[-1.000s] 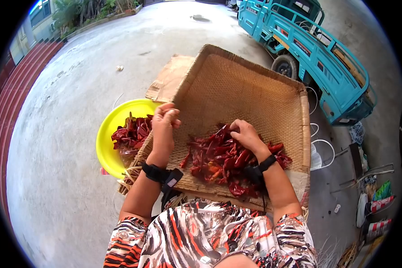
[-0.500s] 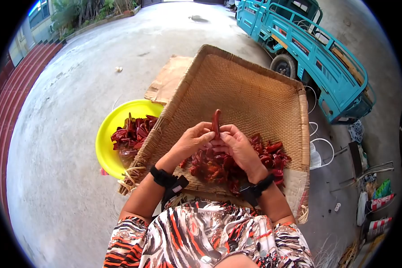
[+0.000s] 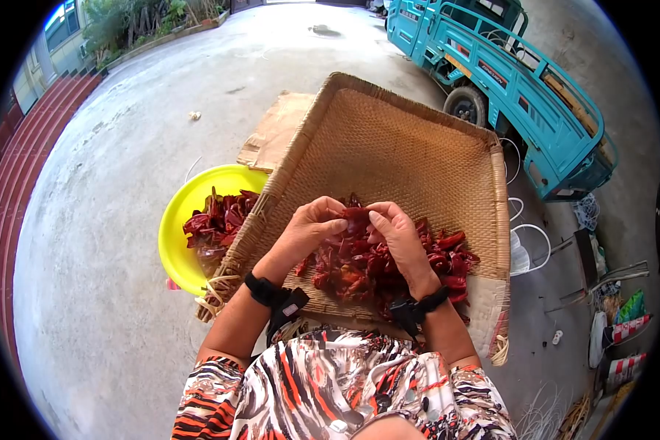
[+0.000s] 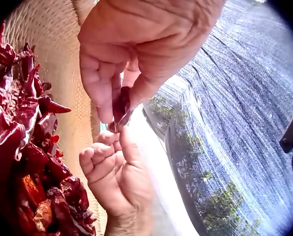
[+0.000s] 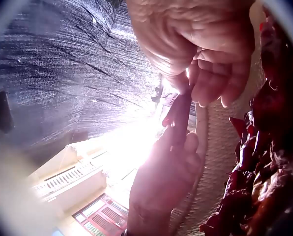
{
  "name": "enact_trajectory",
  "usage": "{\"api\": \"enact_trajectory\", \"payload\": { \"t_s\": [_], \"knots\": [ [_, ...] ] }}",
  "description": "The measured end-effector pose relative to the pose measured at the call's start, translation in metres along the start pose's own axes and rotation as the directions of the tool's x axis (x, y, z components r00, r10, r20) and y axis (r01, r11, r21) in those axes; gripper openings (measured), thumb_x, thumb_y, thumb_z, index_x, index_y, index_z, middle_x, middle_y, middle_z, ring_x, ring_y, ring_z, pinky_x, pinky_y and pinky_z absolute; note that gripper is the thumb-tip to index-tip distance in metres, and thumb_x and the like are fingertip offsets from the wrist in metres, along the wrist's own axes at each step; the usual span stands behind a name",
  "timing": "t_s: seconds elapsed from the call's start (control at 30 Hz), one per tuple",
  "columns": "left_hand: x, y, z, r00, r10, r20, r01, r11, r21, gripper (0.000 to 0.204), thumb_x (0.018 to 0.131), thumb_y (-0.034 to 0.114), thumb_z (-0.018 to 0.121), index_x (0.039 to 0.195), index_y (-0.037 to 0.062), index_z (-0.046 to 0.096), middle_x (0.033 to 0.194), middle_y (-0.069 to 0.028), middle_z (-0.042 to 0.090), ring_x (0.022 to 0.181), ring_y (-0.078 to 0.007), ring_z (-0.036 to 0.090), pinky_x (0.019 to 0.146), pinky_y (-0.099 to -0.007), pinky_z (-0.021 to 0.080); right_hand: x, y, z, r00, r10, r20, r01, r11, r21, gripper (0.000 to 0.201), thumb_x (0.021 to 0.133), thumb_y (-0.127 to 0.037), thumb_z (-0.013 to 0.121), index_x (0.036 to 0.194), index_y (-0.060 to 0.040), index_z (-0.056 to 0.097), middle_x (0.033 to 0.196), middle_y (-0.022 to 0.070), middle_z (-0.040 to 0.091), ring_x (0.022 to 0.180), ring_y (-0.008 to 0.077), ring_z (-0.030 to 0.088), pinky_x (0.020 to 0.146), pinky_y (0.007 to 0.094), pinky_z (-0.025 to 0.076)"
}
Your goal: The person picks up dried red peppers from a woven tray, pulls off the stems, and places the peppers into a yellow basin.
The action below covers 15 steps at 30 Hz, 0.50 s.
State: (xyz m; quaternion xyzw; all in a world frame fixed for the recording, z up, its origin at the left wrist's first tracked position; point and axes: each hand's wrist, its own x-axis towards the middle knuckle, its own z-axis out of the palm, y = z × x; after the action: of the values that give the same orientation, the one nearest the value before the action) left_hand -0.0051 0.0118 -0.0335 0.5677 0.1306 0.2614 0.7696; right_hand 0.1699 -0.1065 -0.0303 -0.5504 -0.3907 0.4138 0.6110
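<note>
A blue cargo vehicle stands on the ground, past the far right corner of the woven basket. Beside the basket's left edge is a yellow basin with red peppers in it. A heap of wrinkled, dry-looking peppers lies in the basket, towards its near edge. Above this heap, the left hand pinches one end of a single dark red pepper between thumb and fingers, and the right hand pinches the other end; the gap of fingers is narrow on both sides. The single pepper is probably very light, with a thin, smooth skin, rather leathery, and it may crack or tear if bent strongly. The two ends seem the good places to hold, with a soft pinch.
</note>
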Motion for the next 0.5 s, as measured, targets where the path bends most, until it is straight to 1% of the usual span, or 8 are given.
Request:
{"api": "enact_trajectory", "payload": {
  "t_s": [0.1, 0.17, 0.2, 0.27, 0.3, 0.37, 0.43, 0.5],
  "knots": [
    [-0.004, 0.010, -0.001, 0.988, -0.069, 0.139, 0.084, 0.991, -0.105, 0.015, 0.090, 0.009, 0.067, 0.104, 0.0058, 0.060, 0.093, -0.0007, 0.066, 0.079, -0.0058, 0.061, 0.070, -0.0204, 0.053, -0.001, 0.001, 0.006, 0.995, 0.062, 0.074, -0.063, 0.998, 0.011, 0.020, 0.096, -0.019, 0.060, 0.112, -0.0071, 0.060, 0.095, 0.0001, 0.064, 0.081, 0.0058, 0.059, 0.068, 0.0208, 0.049],
    [-0.003, 0.012, 0.007, 0.996, 0.003, 0.087, 0.009, 0.991, -0.137, 0.016, 0.090, 0.009, 0.067, 0.104, 0.0059, 0.060, 0.094, -0.0010, 0.066, 0.078, -0.0060, 0.061, 0.069, -0.0217, 0.054, -0.005, -0.004, 0.018, 0.985, 0.098, 0.144, -0.098, 0.995, -0.005, 0.017, 0.095, -0.017, 0.059, 0.110, -0.0077, 0.061, 0.096, 0.0002, 0.065, 0.081, 0.0053, 0.060, 0.067, 0.0208, 0.050],
    [-0.003, 0.012, 0.009, 0.997, 0.040, 0.058, -0.031, 0.988, -0.151, 0.016, 0.090, 0.009, 0.066, 0.105, 0.0059, 0.059, 0.094, -0.0011, 0.066, 0.077, -0.0061, 0.061, 0.069, -0.0223, 0.054, -0.004, -0.005, 0.016, 0.974, 0.152, 0.166, -0.137, 0.985, -0.102, 0.015, 0.092, -0.008, 0.059, 0.106, -0.0046, 0.063, 0.096, 0.0002, 0.064, 0.087, 0.0065, 0.061, 0.069, 0.0215, 0.052],
    [-0.001, 0.008, 0.005, 0.977, 0.152, -0.152, -0.154, 0.988, -0.003, 0.017, 0.091, 0.008, 0.064, 0.107, 0.0054, 0.058, 0.094, -0.0013, 0.066, 0.074, -0.0055, 0.057, 0.067, -0.0218, 0.051, 0.004, 0.007, 0.010, 0.991, 0.038, 0.125, -0.011, 0.978, -0.210, 0.017, 0.093, -0.012, 0.059, 0.107, -0.0044, 0.062, 0.096, 0.0018, 0.066, 0.083, 0.0080, 0.062, 0.068, 0.0229, 0.052],
    [-0.001, 0.007, 0.004, 0.944, 0.215, -0.250, -0.201, 0.976, 0.080, 0.017, 0.091, 0.007, 0.062, 0.108, 0.0051, 0.058, 0.094, -0.0014, 0.066, 0.072, -0.0052, 0.056, 0.066, -0.0216, 0.050, 0.009, 0.012, 0.008, 0.994, -0.019, 0.111, 0.048, 0.963, -0.265, 0.018, 0.093, -0.014, 0.060, 0.108, -0.0042, 0.062, 0.096, 0.0026, 0.067, 0.082, 0.0088, 0.063, 0.068, 0.0237, 0.052],
    [-0.002, 0.011, 0.002, 0.806, 0.364, -0.468, -0.319, 0.931, 0.176, 0.028, 0.093, 0.007, 0.057, 0.120, 0.0054, 0.050, 0.096, -0.0038, 0.060, 0.073, -0.0064, 0.053, 0.062, -0.0213, 0.047, 0.015, 0.015, -0.002, 0.993, -0.063, 0.101, 0.105, 0.862, -0.496, 0.018, 0.090, -0.013, 0.061, 0.105, -0.0048, 0.062, 0.095, 0.0068, 0.066, 0.086, 0.0172, 0.064, 0.076, 0.0303, 0.052],
    [0.001, 0.013, -0.005, 0.630, 0.380, -0.677, -0.345, 0.918, 0.194, 0.033, 0.096, 0.011, 0.057, 0.127, 0.0089, 0.045, 0.097, -0.0026, 0.058, 0.067, -0.0061, 0.053, 0.060, -0.0189, 0.042, 0.017, 0.014, -0.007, 0.972, -0.175, 0.154, 0.233, 0.690, -0.685, 0.018, 0.087, -0.012, 0.061, 0.105, -0.0062, 0.063, 0.097, 0.0093, 0.065, 0.090, 0.0228, 0.064, 0.082, 0.0342, 0.052],
    [0.003, 0.016, -0.014, 0.525, 0.368, -0.767, -0.419, 0.896, 0.144, 0.036, 0.098, 0.012, 0.054, 0.130, 0.0095, 0.039, 0.100, -0.0049, 0.058, 0.067, -0.0079, 0.054, 0.058, -0.0195, 0.042, 0.021, 0.010, -0.007, 0.957, -0.224, 0.183, 0.277, 0.529, -0.802, 0.020, 0.085, -0.011, 0.062, 0.104, -0.0080, 0.063, 0.099, 0.0111, 0.064, 0.096, 0.0278, 0.062, 0.086, 0.0376, 0.050]
  ]
}}
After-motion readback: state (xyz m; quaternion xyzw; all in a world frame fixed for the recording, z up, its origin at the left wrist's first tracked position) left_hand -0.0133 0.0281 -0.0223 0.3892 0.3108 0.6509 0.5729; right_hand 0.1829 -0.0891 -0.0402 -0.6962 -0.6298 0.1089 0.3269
